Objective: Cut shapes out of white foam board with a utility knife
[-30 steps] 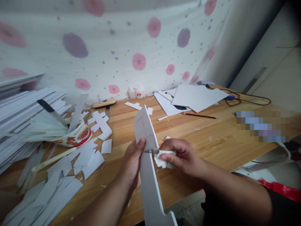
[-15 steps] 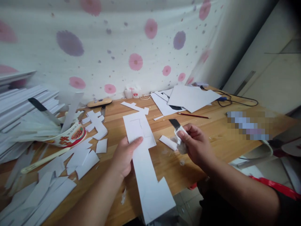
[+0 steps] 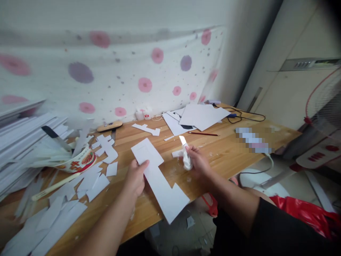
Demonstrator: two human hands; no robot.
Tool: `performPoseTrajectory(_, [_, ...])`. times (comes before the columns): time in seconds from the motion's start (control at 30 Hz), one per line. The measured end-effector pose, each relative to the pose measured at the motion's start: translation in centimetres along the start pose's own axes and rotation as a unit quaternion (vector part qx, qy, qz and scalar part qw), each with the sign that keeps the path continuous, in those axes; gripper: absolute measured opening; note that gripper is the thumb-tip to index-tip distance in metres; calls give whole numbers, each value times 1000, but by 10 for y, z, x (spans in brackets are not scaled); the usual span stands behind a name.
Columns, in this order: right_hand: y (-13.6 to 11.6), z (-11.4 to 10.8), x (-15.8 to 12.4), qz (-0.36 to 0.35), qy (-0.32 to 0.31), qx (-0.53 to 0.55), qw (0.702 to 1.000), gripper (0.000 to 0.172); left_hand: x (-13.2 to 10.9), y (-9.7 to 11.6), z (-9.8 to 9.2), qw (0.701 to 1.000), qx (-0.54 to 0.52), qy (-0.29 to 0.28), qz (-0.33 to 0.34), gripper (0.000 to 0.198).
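A long white foam-board piece [image 3: 157, 177] with a stepped near end lies flat on the wooden table [image 3: 226, 149]. My left hand [image 3: 136, 177] pinches its left edge, thumb on top. My right hand [image 3: 196, 163] is closed round a small blade [image 3: 182, 140] wrapped in white tissue, its tip pointing up and away, just right of the board. A small white offcut [image 3: 176, 153] lies beside that hand.
Many white scraps [image 3: 87, 181] litter the table's left side around a printed paper bowl [image 3: 80, 161]. Stacked white strips [image 3: 21, 142] fill the far left. White sheets [image 3: 199, 115], a red pencil [image 3: 204, 134] and a black cable [image 3: 245, 115] lie at the back right. A fan [image 3: 319, 149] stands right.
The board, held upright against the blade a second ago, now lies flat on the table. My right hand pulled the wrapped blade away to the right. The view swung right.
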State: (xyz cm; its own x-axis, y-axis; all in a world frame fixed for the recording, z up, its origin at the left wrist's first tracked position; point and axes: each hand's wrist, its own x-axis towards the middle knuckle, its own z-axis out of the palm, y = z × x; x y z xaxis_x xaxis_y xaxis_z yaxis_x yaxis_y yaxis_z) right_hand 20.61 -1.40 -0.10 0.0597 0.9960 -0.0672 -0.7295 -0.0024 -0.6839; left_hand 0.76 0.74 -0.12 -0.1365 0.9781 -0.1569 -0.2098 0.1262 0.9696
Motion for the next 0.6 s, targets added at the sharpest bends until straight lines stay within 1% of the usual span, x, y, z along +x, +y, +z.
performPoseTrajectory(0.07, [-16,1,2,-25,-16,23,999,35,-4,1,-1,1000,7,19,17,35])
performPoseTrajectory(0.13, [-35,4,-7,-36,-47,31,998,32,-5,8,-8,999,29,34,30,40])
performPoseTrajectory(0.17, [-44,5,-15,-40,-72,38,996,28,-5,14,-13,997,39,53,50,44])
performPoseTrajectory(0.23, [-56,9,-35,-46,-142,74,986,19,-8,30,-21,987,57,98,115,48])
performPoseTrajectory(0.27, [-59,11,-46,-51,-177,103,977,16,-12,39,-23,980,63,113,148,49])
performPoseTrajectory(0.3, [-61,13,-56,-58,-211,136,966,16,-20,47,-21,976,71,111,176,45])
performPoseTrajectory(0.33, [-60,16,-67,-66,-236,165,955,18,-30,54,-16,973,77,95,196,39])
performPoseTrajectory(0.37, [-58,19,-77,-72,-252,185,947,21,-44,60,-7,972,94,58,208,31])
performPoseTrajectory(0.43, [-50,27,-95,-69,-275,201,938,33,-76,68,19,953,190,-68,227,25])
performPoseTrajectory(0.47, [-46,31,-104,-60,-284,201,936,39,-93,70,33,942,206,-114,240,26])
performPoseTrajectory(0.5, [-41,36,-112,-54,-292,205,933,45,-108,72,48,938,192,-149,247,28])
performPoseTrajectory(0.53, [-38,40,-120,-46,-298,215,929,46,-121,72,61,938,170,-184,237,30])
performPoseTrajectory(0.57, [-35,44,-127,-35,-300,228,926,43,-131,73,71,938,152,-214,226,28])
performPoseTrajectory(0.6, [-34,47,-133,-20,-301,239,923,35,-139,72,79,938,133,-237,216,26])
